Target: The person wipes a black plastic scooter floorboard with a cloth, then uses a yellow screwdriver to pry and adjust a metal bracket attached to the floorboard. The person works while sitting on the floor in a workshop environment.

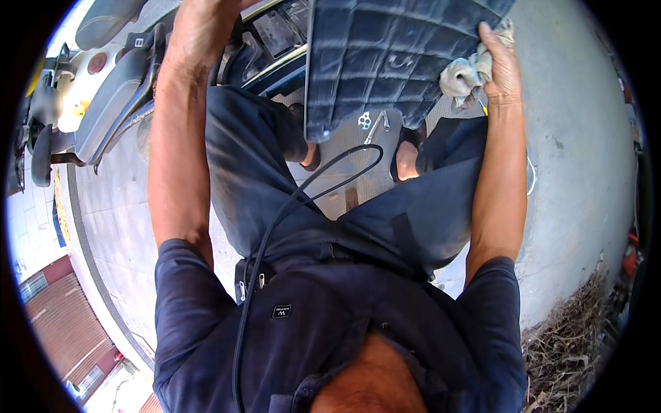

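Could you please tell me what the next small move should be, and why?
Perhaps wipe the ribbed panel with the cloth: the right hand holds the cloth at the panel's edge, and pale streaks show along the ribs.

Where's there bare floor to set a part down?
Widest: grey floor right of the right forearm, above the dry twigs. Smaller: paving left of the left forearm, below the grey seat. Crowded: between the feet, where a metal tool and holed piece lie near the black panel.
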`<state>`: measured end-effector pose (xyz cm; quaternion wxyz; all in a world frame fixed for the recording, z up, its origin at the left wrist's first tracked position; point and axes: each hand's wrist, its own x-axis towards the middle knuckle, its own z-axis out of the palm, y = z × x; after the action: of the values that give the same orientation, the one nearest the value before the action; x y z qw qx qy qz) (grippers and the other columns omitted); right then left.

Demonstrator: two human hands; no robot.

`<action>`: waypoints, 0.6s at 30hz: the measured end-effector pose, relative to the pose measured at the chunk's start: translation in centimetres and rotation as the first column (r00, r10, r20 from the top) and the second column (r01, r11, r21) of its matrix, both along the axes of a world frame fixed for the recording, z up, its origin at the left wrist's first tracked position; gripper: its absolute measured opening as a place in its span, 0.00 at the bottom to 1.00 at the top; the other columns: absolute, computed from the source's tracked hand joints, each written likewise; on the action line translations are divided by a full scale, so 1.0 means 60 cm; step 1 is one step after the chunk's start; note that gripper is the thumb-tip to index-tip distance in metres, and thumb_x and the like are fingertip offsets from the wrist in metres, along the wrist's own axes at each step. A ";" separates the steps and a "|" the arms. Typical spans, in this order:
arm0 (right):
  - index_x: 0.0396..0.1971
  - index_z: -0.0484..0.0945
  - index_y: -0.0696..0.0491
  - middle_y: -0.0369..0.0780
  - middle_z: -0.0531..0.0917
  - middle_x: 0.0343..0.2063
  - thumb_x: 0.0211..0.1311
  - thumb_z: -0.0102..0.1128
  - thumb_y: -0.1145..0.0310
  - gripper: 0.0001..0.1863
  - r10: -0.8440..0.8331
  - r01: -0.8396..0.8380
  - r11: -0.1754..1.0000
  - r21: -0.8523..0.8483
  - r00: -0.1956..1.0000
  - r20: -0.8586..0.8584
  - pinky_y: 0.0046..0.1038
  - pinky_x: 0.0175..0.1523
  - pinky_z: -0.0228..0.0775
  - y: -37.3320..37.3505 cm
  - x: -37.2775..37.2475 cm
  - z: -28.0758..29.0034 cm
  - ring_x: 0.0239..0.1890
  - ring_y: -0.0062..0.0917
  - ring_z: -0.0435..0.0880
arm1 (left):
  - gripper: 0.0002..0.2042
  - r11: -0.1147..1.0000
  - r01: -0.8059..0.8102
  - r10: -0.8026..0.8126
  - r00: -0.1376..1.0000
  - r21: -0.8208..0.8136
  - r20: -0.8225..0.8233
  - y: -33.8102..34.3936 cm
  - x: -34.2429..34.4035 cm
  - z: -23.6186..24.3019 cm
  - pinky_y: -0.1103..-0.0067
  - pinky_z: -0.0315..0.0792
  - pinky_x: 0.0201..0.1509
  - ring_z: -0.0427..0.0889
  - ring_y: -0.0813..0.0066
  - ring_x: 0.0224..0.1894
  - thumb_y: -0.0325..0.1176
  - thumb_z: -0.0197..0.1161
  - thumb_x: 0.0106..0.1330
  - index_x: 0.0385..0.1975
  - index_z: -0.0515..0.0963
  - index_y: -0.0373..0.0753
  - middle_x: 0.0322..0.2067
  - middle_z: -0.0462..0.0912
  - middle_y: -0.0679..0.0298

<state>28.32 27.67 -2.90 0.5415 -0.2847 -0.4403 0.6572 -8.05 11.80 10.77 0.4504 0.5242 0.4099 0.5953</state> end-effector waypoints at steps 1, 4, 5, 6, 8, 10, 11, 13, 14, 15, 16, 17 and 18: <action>0.47 0.79 0.51 0.35 0.85 0.39 0.60 0.68 0.71 0.15 0.030 -0.029 0.999 -0.013 0.998 0.061 0.27 0.47 0.78 -0.022 -0.025 0.016 0.39 0.22 0.85 | 0.35 0.996 0.090 -0.090 0.995 0.005 0.043 0.020 -0.022 -0.008 0.71 0.68 0.60 0.75 0.67 0.57 0.56 0.56 0.68 0.64 0.63 0.34 0.55 0.76 0.55; 0.45 0.79 0.51 0.32 0.84 0.36 0.56 0.72 0.69 0.17 0.147 -0.132 0.988 -0.078 0.961 0.233 0.23 0.43 0.76 -0.047 -0.052 0.003 0.36 0.17 0.83 | 0.34 0.994 0.101 -0.100 0.995 -0.046 0.019 0.038 -0.041 -0.038 0.73 0.68 0.61 0.76 0.68 0.57 0.54 0.61 0.66 0.64 0.64 0.36 0.56 0.76 0.56; 0.45 0.79 0.51 0.31 0.84 0.35 0.55 0.73 0.68 0.17 0.196 -0.175 0.980 -0.097 0.931 0.306 0.22 0.42 0.76 -0.049 -0.051 -0.009 0.35 0.16 0.82 | 0.34 0.995 0.062 -0.063 0.998 -0.074 -0.018 0.040 -0.040 -0.050 0.74 0.68 0.62 0.76 0.68 0.57 0.53 0.63 0.65 0.64 0.64 0.37 0.56 0.77 0.56; 0.46 0.77 0.53 0.29 0.77 0.31 0.52 0.76 0.65 0.23 0.187 -0.158 0.981 -0.113 0.932 0.311 0.21 0.40 0.74 -0.067 -0.073 -0.009 0.33 0.14 0.76 | 0.36 0.987 0.058 -0.059 0.998 -0.149 0.002 0.034 -0.038 -0.057 0.74 0.67 0.64 0.76 0.69 0.57 0.53 0.67 0.61 0.64 0.63 0.38 0.56 0.77 0.56; 0.50 0.77 0.55 0.32 0.80 0.37 0.51 0.76 0.66 0.26 0.264 -0.203 0.960 -0.192 0.885 0.384 0.24 0.46 0.73 -0.076 -0.076 -0.017 0.39 0.17 0.78 | 0.24 0.979 -0.135 0.125 0.989 -0.153 -0.076 0.035 -0.086 -0.116 0.71 0.78 0.51 0.84 0.68 0.45 0.43 0.65 0.65 0.54 0.74 0.31 0.46 0.83 0.57; 0.54 0.76 0.56 0.34 0.82 0.42 0.51 0.76 0.66 0.30 0.301 -0.231 0.951 -0.206 0.846 0.439 0.24 0.50 0.73 -0.092 -0.099 -0.025 0.42 0.18 0.79 | 0.22 0.977 -0.080 0.068 0.995 -0.196 -0.068 0.004 -0.065 -0.117 0.71 0.78 0.51 0.84 0.66 0.46 0.41 0.63 0.67 0.52 0.75 0.29 0.45 0.83 0.53; 0.56 0.76 0.57 0.36 0.82 0.44 0.50 0.76 0.67 0.32 0.341 -0.269 0.939 -0.216 0.817 0.465 0.23 0.51 0.72 -0.092 -0.107 -0.038 0.43 0.19 0.79 | 0.21 0.968 -0.057 0.067 0.997 -0.246 0.030 -0.014 -0.049 -0.107 0.72 0.79 0.49 0.85 0.68 0.42 0.36 0.67 0.63 0.50 0.76 0.28 0.43 0.84 0.55; 0.57 0.75 0.58 0.36 0.82 0.44 0.50 0.77 0.61 0.34 0.383 -0.255 0.920 -0.298 0.746 0.544 0.27 0.44 0.75 -0.111 -0.117 -0.033 0.45 0.21 0.79 | 0.21 0.928 -0.144 0.119 0.989 -0.343 -0.093 -0.034 -0.041 -0.127 0.74 0.77 0.52 0.84 0.69 0.41 0.35 0.69 0.60 0.49 0.77 0.28 0.42 0.84 0.56; 0.57 0.75 0.58 0.38 0.83 0.44 0.49 0.77 0.59 0.35 0.372 -0.230 0.926 -0.299 0.689 0.622 0.28 0.46 0.75 -0.108 -0.111 -0.068 0.46 0.24 0.81 | 0.21 0.902 -0.135 0.105 0.990 -0.410 -0.095 -0.041 -0.027 -0.137 0.74 0.76 0.51 0.83 0.70 0.41 0.35 0.69 0.60 0.48 0.78 0.28 0.40 0.84 0.57; 0.58 0.75 0.57 0.40 0.84 0.45 0.48 0.78 0.58 0.37 0.366 -0.209 0.930 -0.304 0.626 0.689 0.29 0.48 0.75 -0.105 -0.109 -0.109 0.47 0.27 0.82 | 0.20 0.876 -0.146 0.073 0.982 -0.460 -0.172 -0.051 -0.020 -0.147 0.77 0.75 0.51 0.82 0.73 0.41 0.36 0.70 0.60 0.47 0.80 0.29 0.39 0.85 0.58; 0.56 0.77 0.55 0.42 0.85 0.44 0.48 0.77 0.56 0.35 0.309 -0.262 0.939 -0.223 0.356 0.882 0.30 0.50 0.74 -0.105 -0.113 -0.124 0.48 0.31 0.83 | 0.19 0.867 -0.191 0.074 0.963 -0.460 -0.259 -0.061 -0.012 -0.159 0.78 0.75 0.49 0.81 0.75 0.39 0.36 0.70 0.60 0.46 0.80 0.29 0.38 0.85 0.60; 0.55 0.78 0.53 0.45 0.85 0.44 0.48 0.76 0.54 0.34 0.193 -0.333 0.928 -0.165 0.053 0.980 0.32 0.51 0.74 -0.101 -0.116 -0.138 0.49 0.35 0.83 | 0.18 0.859 -0.236 0.075 0.936 -0.454 -0.344 -0.069 -0.006 -0.171 0.79 0.75 0.46 0.81 0.76 0.37 0.36 0.70 0.60 0.44 0.80 0.29 0.37 0.84 0.62; 0.50 0.80 0.51 0.47 0.84 0.46 0.49 0.72 0.53 0.29 0.190 -0.387 0.897 -0.213 -0.097 0.977 0.36 0.54 0.73 -0.111 -0.133 -0.111 0.50 0.40 0.82 | 0.17 0.853 -0.241 0.081 0.938 -0.463 -0.338 -0.081 -0.006 -0.181 0.80 0.74 0.45 0.80 0.78 0.36 0.36 0.69 0.61 0.44 0.81 0.30 0.36 0.84 0.64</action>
<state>20.34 21.01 -9.56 -0.0721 -0.5232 -0.7850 0.3239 -8.38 6.95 -0.08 0.4490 0.4395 0.6567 0.4172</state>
